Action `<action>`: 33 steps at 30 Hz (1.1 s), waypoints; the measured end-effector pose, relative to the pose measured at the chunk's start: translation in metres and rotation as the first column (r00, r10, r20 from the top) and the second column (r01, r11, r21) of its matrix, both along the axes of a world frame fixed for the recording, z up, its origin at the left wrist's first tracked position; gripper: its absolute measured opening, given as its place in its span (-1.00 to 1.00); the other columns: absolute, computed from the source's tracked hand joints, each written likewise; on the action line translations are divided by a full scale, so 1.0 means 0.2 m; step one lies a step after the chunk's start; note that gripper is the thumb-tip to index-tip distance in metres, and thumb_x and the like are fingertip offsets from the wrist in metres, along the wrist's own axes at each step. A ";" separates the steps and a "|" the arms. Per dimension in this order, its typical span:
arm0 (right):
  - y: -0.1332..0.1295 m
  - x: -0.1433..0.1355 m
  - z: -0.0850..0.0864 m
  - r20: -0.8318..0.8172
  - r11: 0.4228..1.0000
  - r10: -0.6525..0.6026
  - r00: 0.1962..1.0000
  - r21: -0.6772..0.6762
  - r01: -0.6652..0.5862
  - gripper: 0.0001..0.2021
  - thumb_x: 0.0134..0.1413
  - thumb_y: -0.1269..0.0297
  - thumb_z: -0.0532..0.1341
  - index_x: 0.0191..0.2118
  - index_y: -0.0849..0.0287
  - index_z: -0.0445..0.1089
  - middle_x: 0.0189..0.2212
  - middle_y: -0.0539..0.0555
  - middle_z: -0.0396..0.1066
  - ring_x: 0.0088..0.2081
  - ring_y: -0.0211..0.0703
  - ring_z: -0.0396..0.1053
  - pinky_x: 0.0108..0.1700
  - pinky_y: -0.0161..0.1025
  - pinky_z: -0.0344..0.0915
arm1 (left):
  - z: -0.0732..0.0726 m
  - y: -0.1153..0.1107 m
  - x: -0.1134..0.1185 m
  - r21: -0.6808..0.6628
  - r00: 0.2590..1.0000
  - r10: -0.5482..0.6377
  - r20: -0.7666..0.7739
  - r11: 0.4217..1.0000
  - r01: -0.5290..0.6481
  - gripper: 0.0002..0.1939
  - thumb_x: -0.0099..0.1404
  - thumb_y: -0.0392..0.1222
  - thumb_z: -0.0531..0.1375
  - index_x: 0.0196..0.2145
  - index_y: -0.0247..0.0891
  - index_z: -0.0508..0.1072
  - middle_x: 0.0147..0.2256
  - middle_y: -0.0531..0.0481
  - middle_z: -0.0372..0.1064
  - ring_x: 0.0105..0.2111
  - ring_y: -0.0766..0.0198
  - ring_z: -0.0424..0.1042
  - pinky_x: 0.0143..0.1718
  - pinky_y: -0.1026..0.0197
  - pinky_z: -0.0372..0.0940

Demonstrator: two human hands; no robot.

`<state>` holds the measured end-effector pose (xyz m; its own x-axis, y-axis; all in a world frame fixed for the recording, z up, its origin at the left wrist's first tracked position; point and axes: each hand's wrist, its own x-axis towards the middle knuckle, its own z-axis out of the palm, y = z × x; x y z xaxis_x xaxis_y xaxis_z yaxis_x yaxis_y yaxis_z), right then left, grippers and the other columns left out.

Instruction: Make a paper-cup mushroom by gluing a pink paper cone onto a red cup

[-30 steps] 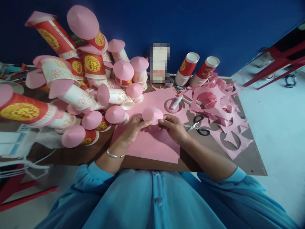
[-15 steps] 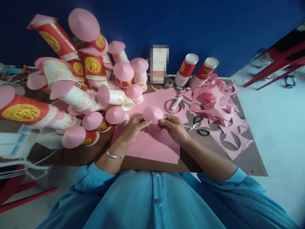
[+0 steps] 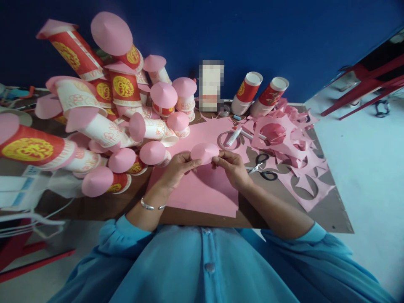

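Note:
A small pink paper cone [image 3: 205,152] is held above pink paper sheets [image 3: 202,198] at the middle of the table. My left hand [image 3: 180,169] pinches its left edge, thumb on top. My right hand [image 3: 232,167] pinches the lower right edge between thumb and fingers. The cone's underside is hidden. Just right of my right hand lie scissors [image 3: 259,168] with black handles, their blades toward the hand. Beyond them are a white glue tube [image 3: 234,137] and a roll of clear tape [image 3: 224,140].
Paper cups with pink cone tops [image 3: 124,90] are piled across the left. Two stacks of red and white cups [image 3: 248,92] lean by the blue wall. Cut pink scraps [image 3: 304,181] cover the right side. A blurred upright box [image 3: 211,86] stands at the back.
The pink cone has shifted slightly to the right and tilted a little in my fingers. Both hands keep their pinch on it.

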<state>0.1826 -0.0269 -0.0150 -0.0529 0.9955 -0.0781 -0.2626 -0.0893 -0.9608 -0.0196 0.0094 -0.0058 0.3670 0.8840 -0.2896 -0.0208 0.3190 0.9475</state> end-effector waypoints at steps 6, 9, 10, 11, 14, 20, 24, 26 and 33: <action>-0.01 0.00 -0.02 -0.033 0.999 0.019 0.999 -0.025 -0.020 -0.70 0.12 0.02 0.44 -0.44 0.13 0.53 -0.50 -0.01 0.48 -0.42 -0.23 0.39 -0.25 -0.21 0.32 | 0.00 0.00 0.00 0.024 1.000 0.009 0.018 1.000 -0.009 -0.57 0.07 0.13 0.46 -0.49 -0.30 0.49 -0.57 0.07 0.32 -0.54 0.39 0.19 -0.47 0.24 -0.02; -0.01 -0.01 -0.01 -0.058 0.998 0.028 0.998 -0.047 -0.031 -0.70 0.09 0.02 0.45 -0.44 0.14 0.54 -0.52 -0.01 0.48 -0.43 -0.25 0.37 -0.28 -0.23 0.30 | -0.01 0.00 0.00 0.015 1.000 0.013 0.019 1.000 -0.014 -0.57 0.06 0.11 0.48 -0.50 -0.30 0.48 -0.56 0.07 0.32 -0.53 0.39 0.20 -0.46 0.24 -0.03; -0.01 -0.01 -0.01 -0.067 0.998 0.032 0.997 -0.051 -0.036 -0.70 0.08 0.02 0.46 -0.43 0.15 0.54 -0.52 -0.02 0.48 -0.44 -0.26 0.37 -0.28 -0.24 0.29 | -0.01 0.00 0.00 0.012 1.000 0.014 0.016 1.000 -0.014 -0.57 0.05 0.11 0.48 -0.51 -0.30 0.48 -0.56 0.07 0.32 -0.54 0.40 0.20 -0.47 0.24 -0.03; -0.01 -0.01 -0.01 -0.077 0.998 0.036 0.996 -0.055 -0.040 -0.70 0.08 0.02 0.47 -0.43 0.15 0.54 -0.52 -0.02 0.48 -0.44 -0.26 0.37 -0.28 -0.24 0.28 | -0.02 0.00 0.01 0.012 1.000 0.013 0.014 1.000 -0.014 -0.57 0.05 0.11 0.48 -0.51 -0.30 0.47 -0.56 0.08 0.31 -0.54 0.40 0.19 -0.48 0.24 -0.04; -0.01 -0.01 -0.01 -0.103 0.998 0.032 0.994 -0.058 -0.038 -0.72 0.07 0.05 0.47 -0.44 0.15 0.55 -0.53 -0.01 0.48 -0.45 -0.26 0.37 -0.29 -0.25 0.28 | -0.02 0.00 0.01 0.027 1.000 0.001 0.016 1.000 -0.001 -0.58 0.09 0.10 0.46 -0.47 -0.30 0.46 -0.56 0.09 0.30 -0.55 0.41 0.19 -0.49 0.26 -0.02; 0.00 -0.01 -0.02 -0.104 0.997 -0.015 0.995 -0.078 0.007 -0.73 0.09 0.07 0.46 -0.44 0.15 0.54 -0.52 -0.01 0.48 -0.45 -0.27 0.37 -0.29 -0.24 0.29 | 0.01 -0.02 0.02 0.347 0.965 0.252 -0.065 0.913 -0.215 -0.58 0.11 0.05 0.48 -0.27 -0.21 0.41 -0.44 0.10 0.35 -0.48 0.36 0.31 -0.41 0.28 0.23; -0.01 -0.02 0.00 -0.117 0.992 -0.013 0.993 -0.125 -0.001 -0.68 0.01 0.01 0.49 -0.48 0.16 0.52 -0.54 -0.02 0.46 -0.46 -0.27 0.34 -0.31 -0.24 0.27 | 0.03 -0.07 0.03 0.888 0.875 0.450 -0.177 0.456 -0.055 -0.76 0.20 -0.12 0.46 -0.28 -0.18 0.48 -0.27 -0.01 0.38 -0.29 0.26 0.41 -0.22 0.20 0.41; -0.01 -0.03 0.01 -0.143 0.990 0.001 0.990 -0.138 -0.021 -0.67 -0.04 0.01 0.51 -0.49 0.16 0.52 -0.55 -0.02 0.45 -0.47 -0.27 0.33 -0.32 -0.25 0.27 | 0.02 -0.09 0.03 0.944 0.864 0.448 -0.230 0.317 0.087 -0.83 0.26 -0.19 0.42 -0.22 -0.16 0.52 -0.24 -0.04 0.40 -0.21 0.22 0.46 -0.21 0.20 0.44; -0.01 -0.04 0.03 -0.144 0.980 0.039 0.989 -0.186 -0.066 -0.62 -0.15 -0.03 0.55 -0.52 0.15 0.50 -0.57 -0.03 0.44 -0.47 -0.27 0.32 -0.33 -0.26 0.25 | 0.00 -0.09 0.02 0.934 0.801 0.483 -0.354 0.227 0.276 -0.92 0.34 -0.18 0.35 -0.21 -0.16 0.55 -0.28 -0.04 0.44 -0.29 0.24 0.50 -0.27 0.22 0.41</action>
<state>0.1741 -0.0293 -0.0096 -0.1280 0.9587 -0.2538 -0.3824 -0.2838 -0.8793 -0.0147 -0.0092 -0.0063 0.3843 0.6226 0.6817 0.5748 -0.7391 0.3511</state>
